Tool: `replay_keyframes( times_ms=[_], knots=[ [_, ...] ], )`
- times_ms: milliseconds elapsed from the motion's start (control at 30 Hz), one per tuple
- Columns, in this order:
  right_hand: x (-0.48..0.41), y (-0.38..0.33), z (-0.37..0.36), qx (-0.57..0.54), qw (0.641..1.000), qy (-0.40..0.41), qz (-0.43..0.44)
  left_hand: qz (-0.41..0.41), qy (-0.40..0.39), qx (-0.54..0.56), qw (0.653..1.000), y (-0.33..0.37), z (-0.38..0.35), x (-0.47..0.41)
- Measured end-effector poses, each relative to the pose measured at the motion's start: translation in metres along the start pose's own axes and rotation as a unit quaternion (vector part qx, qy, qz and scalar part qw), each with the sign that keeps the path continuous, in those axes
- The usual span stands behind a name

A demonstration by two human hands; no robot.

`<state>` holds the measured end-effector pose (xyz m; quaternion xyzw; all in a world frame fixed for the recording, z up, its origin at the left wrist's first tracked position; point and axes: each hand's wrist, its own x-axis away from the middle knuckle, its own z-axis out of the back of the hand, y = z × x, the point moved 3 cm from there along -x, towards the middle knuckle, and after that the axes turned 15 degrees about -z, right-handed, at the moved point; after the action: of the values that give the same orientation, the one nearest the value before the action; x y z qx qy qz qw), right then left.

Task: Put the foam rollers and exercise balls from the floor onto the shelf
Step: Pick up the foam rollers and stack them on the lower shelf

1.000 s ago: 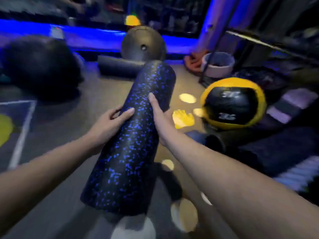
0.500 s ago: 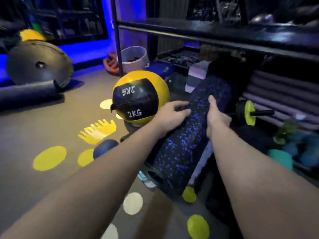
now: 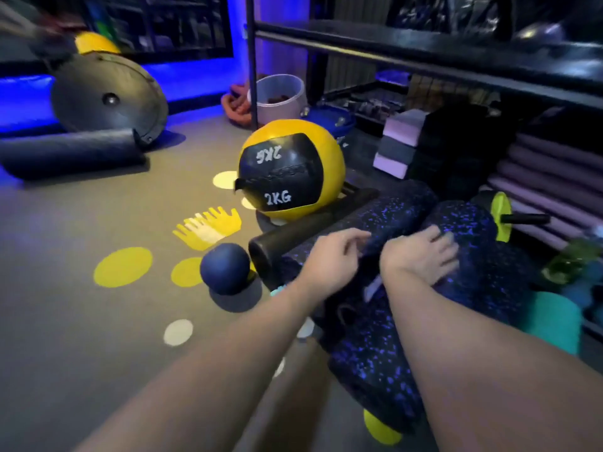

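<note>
A black foam roller flecked with blue (image 3: 456,256) lies at the low front of a dark metal shelf (image 3: 424,57), beside a second speckled roller (image 3: 385,220). The right hand (image 3: 421,259) rests flat on it, fingers spread and loose. The left hand (image 3: 329,265) hovers just beside, fingers half curled, gripping nothing. A smooth black roller (image 3: 293,236) lies alongside. On the grey floor (image 3: 81,321) nearby sit a small dark blue ball (image 3: 225,268) and a yellow and black ball (image 3: 290,168) printed "2KG". Another dark roller (image 3: 68,151) lies well apart.
</note>
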<state>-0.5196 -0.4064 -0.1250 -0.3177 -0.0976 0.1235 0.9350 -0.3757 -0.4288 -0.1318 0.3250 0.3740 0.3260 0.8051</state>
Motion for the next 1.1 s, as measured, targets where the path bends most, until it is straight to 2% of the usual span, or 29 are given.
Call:
replay_keyframes(
  times_ms=[67,133,233,300,333,400,467,567,633,667,733,767,833,900,1000,1100],
  knots=[
    [0.042,-0.026,-0.033,0.061,0.991,-0.034,0.113,0.069,0.026,-0.049,0.996,-0.023,0.071,0.029],
    [0.113,-0.061,-0.064,0.084,0.97,-0.141,0.182,0.17,0.068,-0.084,0.979,-0.054,0.147,0.081],
    [0.24,-0.107,-0.11,0.097,0.922,-0.226,0.299,0.341,0.125,-0.082,0.928,-0.077,0.257,0.2],
    [0.347,-0.123,-0.137,0.104,0.879,-0.296,0.358,0.398,0.191,-0.072,0.894,-0.074,0.327,0.292],
    [0.407,-0.122,-0.148,0.116,0.849,-0.335,0.392,0.419,0.233,-0.085,0.873,-0.067,0.364,0.34],
    [0.536,-0.101,-0.161,0.133,0.762,-0.419,0.476,0.459,0.311,-0.119,0.824,-0.052,0.437,0.446],
    [0.661,-0.055,-0.159,0.133,0.68,-0.462,0.554,0.498,0.36,-0.148,0.775,-0.031,0.5,0.557],
    [0.814,0.04,-0.144,0.135,0.551,-0.519,0.639,0.549,0.419,-0.152,0.707,0.0,0.55,0.709],
    [0.891,0.087,-0.128,0.15,0.447,-0.533,0.703,0.564,0.445,-0.158,0.677,0.004,0.569,0.796],
    [0.925,0.1,-0.126,0.156,0.414,-0.538,0.717,0.564,0.467,-0.161,0.662,0.001,0.578,0.835],
    [0.988,0.112,-0.128,0.167,0.4,-0.549,0.715,0.54,0.537,-0.173,0.625,-0.015,0.6,0.911],
    [1.016,0.115,-0.133,0.176,0.41,-0.55,0.706,0.515,0.587,-0.176,0.6,-0.022,0.611,0.942],
    [1.063,0.119,-0.145,0.196,0.447,-0.549,0.678,0.488,0.672,-0.182,0.526,-0.038,0.633,1.004],
    [1.098,0.121,-0.158,0.218,0.479,-0.542,0.655,0.471,0.715,-0.21,0.472,-0.059,0.652,1.053],
    [1.151,0.13,-0.178,0.265,0.481,-0.516,0.657,0.514,0.683,-0.277,0.44,-0.091,0.677,1.101],
    [1.217,0.131,-0.191,0.253,0.479,-0.521,0.659,0.54,0.621,-0.396,0.408,-0.097,0.72,1.114]
  ],
)
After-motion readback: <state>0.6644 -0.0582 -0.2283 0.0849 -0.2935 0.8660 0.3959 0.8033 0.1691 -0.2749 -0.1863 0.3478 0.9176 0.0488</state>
